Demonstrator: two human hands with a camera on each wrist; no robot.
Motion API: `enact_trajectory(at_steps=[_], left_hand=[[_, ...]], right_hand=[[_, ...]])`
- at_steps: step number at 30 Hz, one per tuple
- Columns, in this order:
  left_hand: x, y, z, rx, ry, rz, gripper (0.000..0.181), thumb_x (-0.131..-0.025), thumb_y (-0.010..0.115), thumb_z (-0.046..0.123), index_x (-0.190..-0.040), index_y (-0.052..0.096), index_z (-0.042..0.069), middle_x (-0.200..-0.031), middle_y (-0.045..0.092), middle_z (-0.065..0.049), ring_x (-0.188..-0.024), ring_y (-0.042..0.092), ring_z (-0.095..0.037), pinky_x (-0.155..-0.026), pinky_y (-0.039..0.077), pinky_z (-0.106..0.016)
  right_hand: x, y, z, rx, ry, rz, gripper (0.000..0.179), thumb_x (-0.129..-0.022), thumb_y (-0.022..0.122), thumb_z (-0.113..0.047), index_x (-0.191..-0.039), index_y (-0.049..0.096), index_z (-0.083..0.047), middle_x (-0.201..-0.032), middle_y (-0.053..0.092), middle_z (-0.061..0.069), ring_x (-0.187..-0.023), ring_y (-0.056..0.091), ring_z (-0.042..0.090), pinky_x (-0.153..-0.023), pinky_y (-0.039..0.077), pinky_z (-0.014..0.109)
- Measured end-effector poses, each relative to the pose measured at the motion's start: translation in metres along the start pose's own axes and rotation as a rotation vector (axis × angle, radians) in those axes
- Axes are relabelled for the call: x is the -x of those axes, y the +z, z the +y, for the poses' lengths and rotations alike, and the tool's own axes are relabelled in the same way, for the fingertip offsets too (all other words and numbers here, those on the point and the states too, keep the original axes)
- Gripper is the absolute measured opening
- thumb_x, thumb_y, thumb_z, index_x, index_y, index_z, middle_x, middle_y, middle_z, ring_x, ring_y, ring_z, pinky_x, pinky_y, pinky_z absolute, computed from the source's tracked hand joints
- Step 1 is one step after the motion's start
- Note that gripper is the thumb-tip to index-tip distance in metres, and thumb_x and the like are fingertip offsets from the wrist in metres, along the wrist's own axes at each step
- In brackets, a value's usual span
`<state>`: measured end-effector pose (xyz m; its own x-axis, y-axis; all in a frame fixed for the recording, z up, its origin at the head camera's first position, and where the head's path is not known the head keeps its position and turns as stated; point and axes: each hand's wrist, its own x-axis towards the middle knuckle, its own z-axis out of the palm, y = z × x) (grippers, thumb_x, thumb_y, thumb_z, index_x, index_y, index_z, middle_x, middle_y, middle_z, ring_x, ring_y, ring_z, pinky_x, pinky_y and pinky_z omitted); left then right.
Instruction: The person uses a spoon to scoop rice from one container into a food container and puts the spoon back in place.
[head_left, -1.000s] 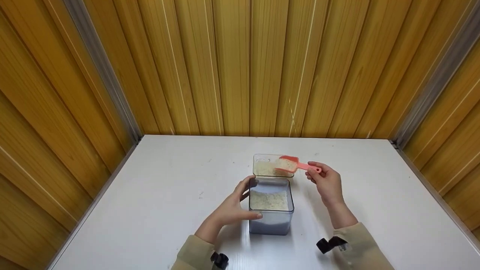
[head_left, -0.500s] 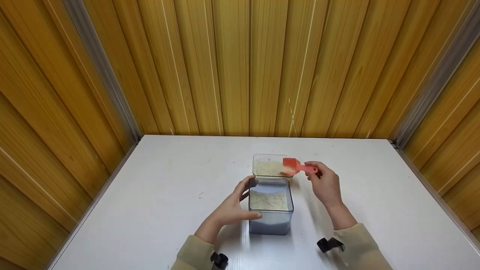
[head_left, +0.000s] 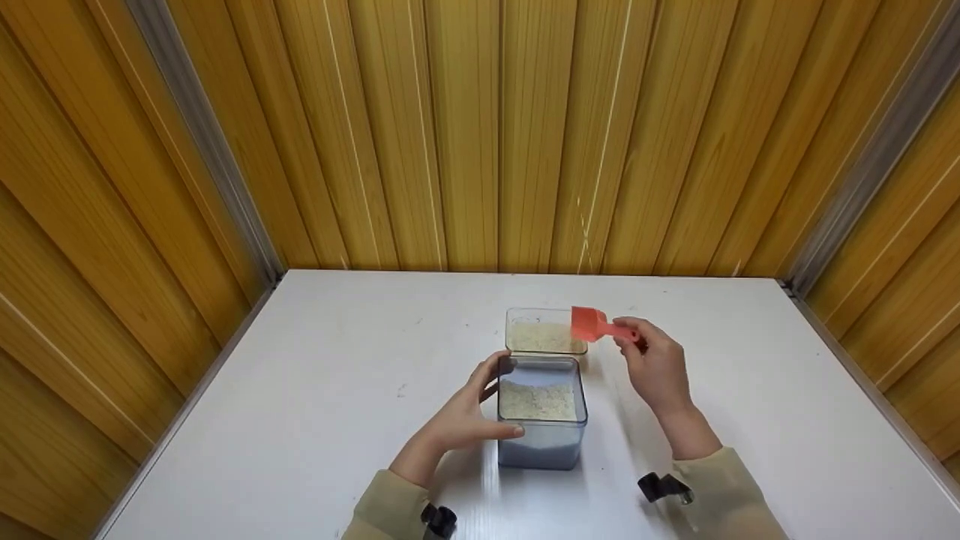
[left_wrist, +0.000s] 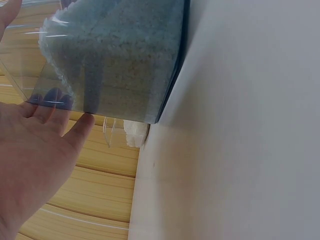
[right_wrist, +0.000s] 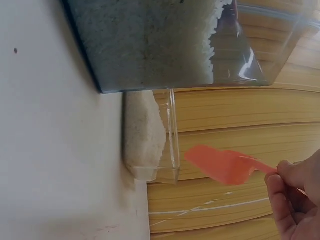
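My left hand holds a bluish see-through storage bin from its left side, thumb along the front wall and fingertips at the back corner. Rice fills part of the bin, banked up in a slope as the left wrist view shows. In my right hand the handle of a coral-red scoop is pinched between thumb and fingers. The scoop is tilted over the right end of a small clear box, and in the right wrist view its blade stands clear of the box's rim. Rice lies heaped in that box.
Both containers stand on a white table, the small box just behind the bin. Wood-grain panels rise at the back and on both sides. A black wrist mount sits on the right sleeve, with another on the left.
The scoop, which held rice a second ago, has tipped over and rice has poured into the small box. It has then lifted slightly. The left hand and bin have stayed put.
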<state>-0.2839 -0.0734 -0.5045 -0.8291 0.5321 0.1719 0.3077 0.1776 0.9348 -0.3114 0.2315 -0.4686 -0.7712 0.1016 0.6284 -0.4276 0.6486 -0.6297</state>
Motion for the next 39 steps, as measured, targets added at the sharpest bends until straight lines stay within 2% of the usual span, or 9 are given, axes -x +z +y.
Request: enact_trajectory(at_steps=[5,8,11,16,23,27,30,34,39], left_hand=[[0.0,0.0,0.0,-0.005,0.005,0.004,0.109,-0.079,0.087,0.027,-0.164,0.019,0.02,-0.166,0.031,-0.004,-0.158,0.027,-0.022,-0.132,0.026,-0.041],[0.0,0.0,0.0,-0.004,0.005,0.006,0.11,-0.079,0.088,0.027,-0.164,0.018,0.018,-0.166,0.031,-0.004,-0.157,0.027,-0.022,-0.132,0.026,-0.041],[0.0,0.0,0.0,0.001,0.004,0.008,0.109,-0.079,0.088,0.026,-0.164,0.02,0.021,-0.165,0.031,-0.003,-0.157,0.027,-0.022,-0.132,0.026,-0.04],[0.0,0.0,0.0,-0.001,-0.002,0.015,0.109,-0.078,0.088,0.026,-0.164,0.02,0.02,-0.165,0.033,-0.002,-0.157,0.028,-0.023,-0.132,0.027,-0.042],[0.0,0.001,0.001,-0.009,-0.019,0.018,0.109,-0.078,0.088,0.026,-0.164,0.021,0.021,-0.166,0.032,-0.002,-0.157,0.028,-0.022,-0.131,0.029,-0.044],[0.0,0.001,0.001,-0.013,-0.024,0.022,0.109,-0.078,0.088,0.028,-0.163,0.021,0.02,-0.165,0.033,-0.003,-0.157,0.029,-0.022,-0.131,0.029,-0.044],[0.0,0.002,0.001,-0.02,-0.026,0.023,0.11,-0.077,0.088,0.029,-0.163,0.021,0.019,-0.165,0.034,-0.003,-0.157,0.029,-0.022,-0.131,0.029,-0.044],[0.001,0.002,0.002,-0.019,-0.023,0.025,0.109,-0.077,0.088,0.029,-0.163,0.021,0.02,-0.165,0.034,-0.003,-0.157,0.029,-0.022,-0.131,0.029,-0.044],[0.001,0.001,0.002,-0.016,-0.017,0.026,0.108,-0.078,0.088,0.027,-0.163,0.022,0.021,-0.164,0.035,-0.003,-0.156,0.03,-0.022,-0.131,0.029,-0.043]], right_hand=[[-0.005,-0.018,-0.013,-0.16,0.13,-0.009,0.023,-0.095,0.069,0.002,-0.118,0.073,0.001,-0.093,0.074,0.019,-0.072,0.062,0.003,-0.066,0.054,0.007],[-0.006,-0.032,-0.028,-0.219,0.162,-0.05,0.023,-0.096,0.069,0.0,-0.118,0.072,0.0,-0.092,0.074,0.015,-0.073,0.064,0.002,-0.067,0.058,0.012],[-0.005,-0.045,-0.042,-0.27,0.137,-0.122,0.023,-0.094,0.071,0.0,-0.117,0.073,0.0,-0.088,0.073,0.005,-0.074,0.065,0.004,-0.067,0.06,0.016],[0.004,-0.059,-0.062,-0.342,-0.008,-0.278,0.02,-0.093,0.069,0.005,-0.112,0.073,0.0,-0.082,0.069,-0.001,-0.071,0.064,0.008,-0.062,0.057,0.017],[0.017,-0.056,-0.081,-0.156,-0.187,-0.458,0.019,-0.091,0.074,0.0,-0.108,0.074,-0.008,-0.083,0.07,0.001,-0.069,0.059,0.003,-0.059,0.053,0.018],[0.023,-0.046,-0.085,-0.028,-0.324,-0.452,0.019,-0.088,0.076,0.002,-0.104,0.074,-0.008,-0.089,0.073,0.001,-0.071,0.056,0.001,-0.06,0.053,0.019],[0.027,-0.038,-0.086,0.07,-0.41,-0.412,0.021,-0.085,0.078,0.005,-0.101,0.072,-0.007,-0.095,0.075,0.002,-0.075,0.062,0.007,-0.062,0.057,0.023],[0.03,-0.03,-0.085,0.125,-0.421,-0.452,0.021,-0.086,0.075,0.008,-0.101,0.072,-0.006,-0.101,0.077,0.004,-0.084,0.071,0.016,-0.07,0.064,0.031],[0.029,-0.024,-0.08,0.043,-0.339,-0.598,0.017,-0.089,0.073,0.004,-0.103,0.073,-0.006,-0.099,0.076,0.003,-0.082,0.067,0.01,-0.07,0.061,0.027]])
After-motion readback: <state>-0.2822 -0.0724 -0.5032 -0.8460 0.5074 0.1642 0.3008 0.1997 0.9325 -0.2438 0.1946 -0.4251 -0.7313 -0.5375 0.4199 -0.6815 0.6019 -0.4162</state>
